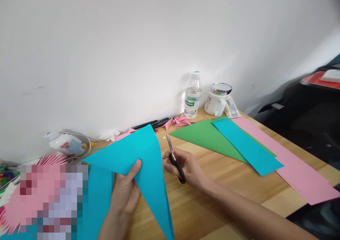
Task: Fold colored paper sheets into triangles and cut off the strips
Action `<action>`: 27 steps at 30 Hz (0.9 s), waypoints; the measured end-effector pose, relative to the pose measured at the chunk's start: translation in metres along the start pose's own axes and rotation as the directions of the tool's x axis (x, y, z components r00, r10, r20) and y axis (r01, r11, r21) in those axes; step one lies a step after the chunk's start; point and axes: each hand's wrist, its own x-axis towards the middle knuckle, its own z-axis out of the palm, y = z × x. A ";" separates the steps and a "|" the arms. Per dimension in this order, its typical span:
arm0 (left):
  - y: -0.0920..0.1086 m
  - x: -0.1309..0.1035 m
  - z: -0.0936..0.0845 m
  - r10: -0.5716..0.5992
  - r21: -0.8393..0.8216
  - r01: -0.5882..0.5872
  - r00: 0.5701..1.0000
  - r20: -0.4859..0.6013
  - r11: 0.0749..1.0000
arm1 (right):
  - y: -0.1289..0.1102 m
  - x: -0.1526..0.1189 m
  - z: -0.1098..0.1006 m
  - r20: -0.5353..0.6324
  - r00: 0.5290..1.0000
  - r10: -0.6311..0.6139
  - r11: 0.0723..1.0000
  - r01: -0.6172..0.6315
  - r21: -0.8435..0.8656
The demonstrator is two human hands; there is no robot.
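My left hand (129,187) grips a folded blue sheet of paper (143,151), its thumb on top and its fingers behind. The sheet is raised over the table, with one pointed end to the left and another hanging down. Just right of the sheet, my right hand (183,164) holds a pair of scissors (174,158) with black handles. Their blades point up and away and look nearly closed, apart from the paper.
Green folded paper (207,137), a blue strip (247,146) and pink strips (289,158) lie right on the wooden table (196,211). Along the wall are a water bottle (192,96), a mug (215,102), pens (156,123) and a white bottle (67,142).
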 end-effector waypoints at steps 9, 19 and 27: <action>0.004 0.000 -0.002 -0.237 -0.124 0.235 0.971 0.001 0.964 | 0.004 -0.004 0.000 -0.145 0.942 -0.304 0.889 0.225 -0.398; -0.005 0.004 -0.007 -0.063 -0.046 0.066 0.996 0.064 0.997 | 0.005 -0.002 0.000 0.014 0.996 -0.092 0.989 0.093 -0.113; -0.005 -0.002 -0.001 0.050 0.056 -0.052 0.998 0.043 0.997 | 0.003 -0.001 0.001 0.187 0.982 -0.007 0.991 -0.017 0.130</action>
